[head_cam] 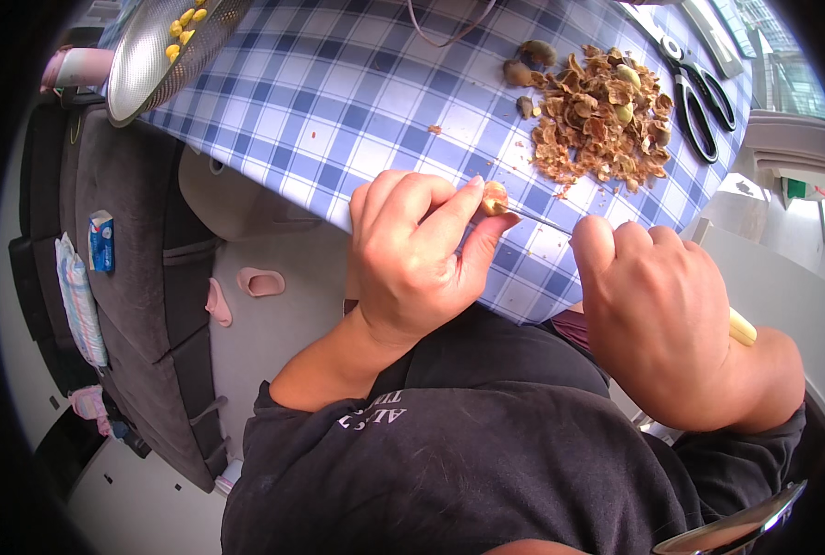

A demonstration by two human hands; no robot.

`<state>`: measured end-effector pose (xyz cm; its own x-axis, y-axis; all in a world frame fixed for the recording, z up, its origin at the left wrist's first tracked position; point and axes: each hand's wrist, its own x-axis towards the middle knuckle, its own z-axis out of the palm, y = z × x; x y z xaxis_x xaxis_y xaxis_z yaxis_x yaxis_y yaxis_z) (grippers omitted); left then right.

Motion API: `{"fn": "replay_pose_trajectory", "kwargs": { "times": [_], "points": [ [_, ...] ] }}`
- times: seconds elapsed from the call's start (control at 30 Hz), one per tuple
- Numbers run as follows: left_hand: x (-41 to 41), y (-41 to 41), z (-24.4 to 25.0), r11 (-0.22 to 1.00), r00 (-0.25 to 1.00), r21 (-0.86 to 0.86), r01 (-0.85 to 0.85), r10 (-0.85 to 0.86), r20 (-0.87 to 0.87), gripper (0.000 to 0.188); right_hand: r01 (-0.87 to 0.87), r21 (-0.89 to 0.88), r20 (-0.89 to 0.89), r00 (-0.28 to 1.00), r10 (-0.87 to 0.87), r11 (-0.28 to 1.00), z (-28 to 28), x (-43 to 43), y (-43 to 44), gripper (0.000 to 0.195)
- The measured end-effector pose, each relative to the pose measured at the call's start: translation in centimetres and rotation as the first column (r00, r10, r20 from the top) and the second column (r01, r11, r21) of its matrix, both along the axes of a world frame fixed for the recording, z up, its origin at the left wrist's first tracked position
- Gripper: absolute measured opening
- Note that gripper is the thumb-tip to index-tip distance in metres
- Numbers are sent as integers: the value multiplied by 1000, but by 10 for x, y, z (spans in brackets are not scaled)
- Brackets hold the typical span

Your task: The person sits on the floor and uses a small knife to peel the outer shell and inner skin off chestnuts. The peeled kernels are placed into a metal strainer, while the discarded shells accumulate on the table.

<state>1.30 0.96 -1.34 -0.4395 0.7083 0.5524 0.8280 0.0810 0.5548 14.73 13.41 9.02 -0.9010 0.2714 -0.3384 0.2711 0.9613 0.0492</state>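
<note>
Between the thumb and index finger of my left hand (423,246) is a small, partly peeled nut (495,199), brown and yellow. My right hand (655,305) grips a tool with a yellow handle (742,327); its thin metal blade or shaft (541,220) reaches left and its tip touches the nut. Most of the handle is hidden in the fist. Beyond the hands a heap of brown shell and skin pieces (579,118) lies on the checked tablecloth (384,90), with several darker nuts at its left edge. Several yellow peeled kernels (176,29) lie in a perforated metal strainer (131,76).
Black-handled scissors (695,114) lie right of the heap. A thin cord (440,43) crosses the table's far part. The table edge runs just under my hands. On the left stand a grey sofa (124,243) and pink slippers (261,282) on the floor.
</note>
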Motion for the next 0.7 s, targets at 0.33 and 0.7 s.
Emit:
{"fn": "replay_pose_trajectory", "kwargs": {
  "times": [0.33,0.7],
  "points": [
    [-3,4,1,1000,1000,-21,20,-20,-7,26,-78,105,46,996,74,991,4,-11,-1,11],
    [-3,7,-1,1000,1000,-12,20,-20,10,22,-108,192,42,994,102,975,-1,-16,-2,10]
  ]
}}
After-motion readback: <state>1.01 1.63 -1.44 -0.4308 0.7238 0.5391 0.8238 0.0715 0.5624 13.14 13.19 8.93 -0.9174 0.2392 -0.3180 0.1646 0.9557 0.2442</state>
